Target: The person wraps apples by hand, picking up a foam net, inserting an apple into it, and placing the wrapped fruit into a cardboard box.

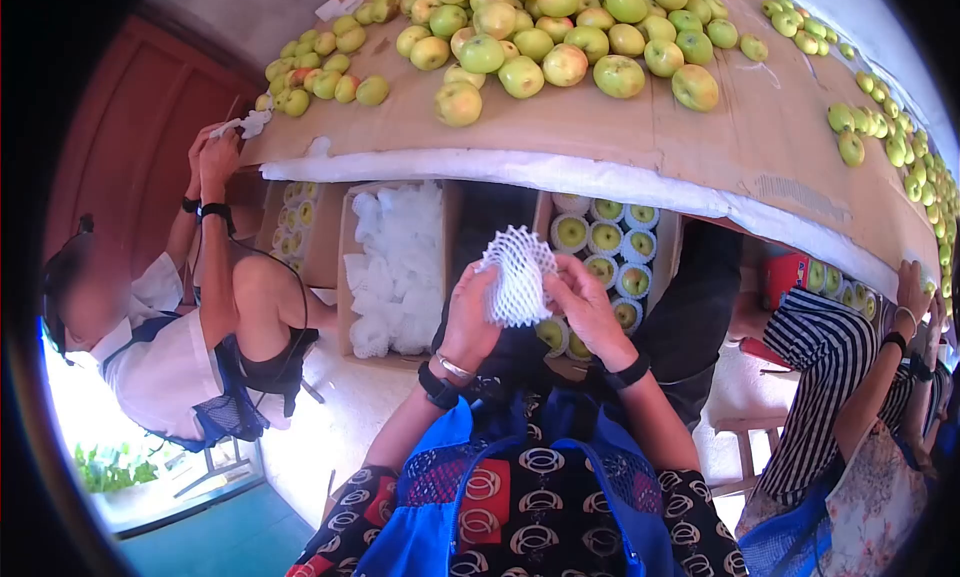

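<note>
A white foam net sleeve (518, 277) is held up between my two hands, in front of my lap. My left hand (470, 317) grips its left side, fingers closed against the mesh. On the other side, my right hand (590, 312) pinches the sleeve's edge with thumb and fingers. Whether an apple sits inside the sleeve cannot be made out. Just beyond my right hand, an open cardboard box (670, 242) holds rows of green apples in white foam nets. Left of my hands, another cardboard box (452, 227) is full of loose foam nets.
A cardboard-covered table (400, 127) with a white padded edge carries piles of yellow-green apples (560, 62). At left, a seated person (160, 317) handles white netting at the table edge. At right, a person in striped trousers (830, 367) reaches onto the table beside a red box (785, 277).
</note>
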